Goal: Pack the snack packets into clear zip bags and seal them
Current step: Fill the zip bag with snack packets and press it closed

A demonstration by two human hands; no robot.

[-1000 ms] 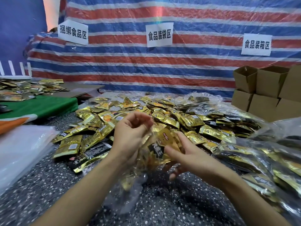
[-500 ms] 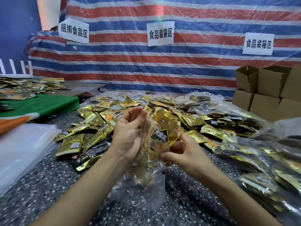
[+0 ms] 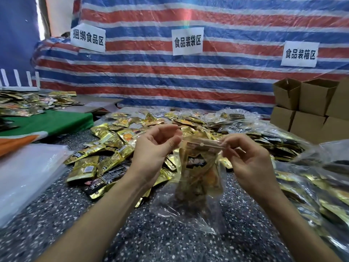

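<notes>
A clear zip bag filled with gold and black snack packets hangs upright in front of me, its bottom resting on the speckled table. My left hand pinches the left end of the bag's zip strip. My right hand pinches the right end, so the strip is stretched level between them. Behind the hands lies a wide heap of loose gold snack packets.
A stack of empty clear bags lies at the left. Packed clear bags pile up at the right, with brown cardboard boxes behind them. A green cloth with more packets is at the far left. A striped tarp with paper signs forms the back wall.
The packet my right hand was pushing in is now inside the bag. Both hands moved up to the bag's mouth and hold the zip strip at its two ends.
</notes>
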